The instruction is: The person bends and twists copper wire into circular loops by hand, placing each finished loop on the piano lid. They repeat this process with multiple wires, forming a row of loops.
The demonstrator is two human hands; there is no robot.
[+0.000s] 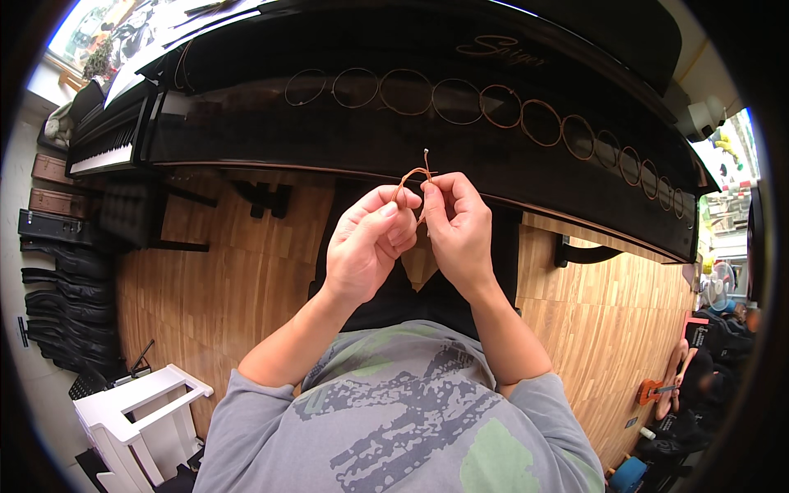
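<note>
In front of me, my left hand pinches a thin copper-coloured coiled string between thumb and curled fingers. My right hand grips the same string just to the right, thumb and index finger closed on it, with a short end sticking up above them. Behind my hands is a long glossy black piano. Along its dark front stands a row of several round coils of string, some silvery and some copper-toned, reaching toward the right end.
A black keyboard and padded bench are at left, beside stacked black cases. A white wooden piece is lower left. An orange small guitar, dark bags and a fan sit at right on the wooden floor.
</note>
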